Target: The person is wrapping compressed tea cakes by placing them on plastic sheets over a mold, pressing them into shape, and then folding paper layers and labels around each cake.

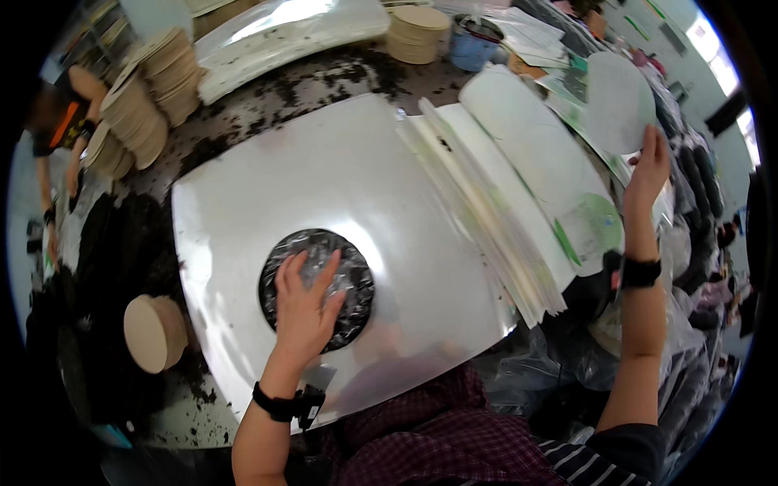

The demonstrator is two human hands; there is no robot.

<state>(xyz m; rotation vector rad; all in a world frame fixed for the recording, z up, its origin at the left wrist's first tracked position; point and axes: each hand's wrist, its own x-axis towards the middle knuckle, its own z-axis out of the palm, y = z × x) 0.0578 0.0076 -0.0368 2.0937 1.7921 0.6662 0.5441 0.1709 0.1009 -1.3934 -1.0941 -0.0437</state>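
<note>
My left hand (306, 306) lies with its fingers spread on a round black disc (354, 275) with a glossy, crinkled surface. The disc rests on a large clear plastic sheet (267, 170) spread over the table. Far out to the right, my right hand (648, 174) has its fingers closed at the edge of a thin, pale sheet with a rounded end (617, 97). That sheet is raised above a fanned pile of white and greenish sheets (519, 154). My right thumb is mostly hidden.
Stacks of beige round discs (134, 117) stand at the far left, and a shorter beige stack (154, 332) sits nearer. Dark fibre scraps (134, 243) litter the left side. At the back are folded plastic sheeting (292, 36) and a blue bucket (472, 47). A co-worker's arm (85, 85) shows at far left.
</note>
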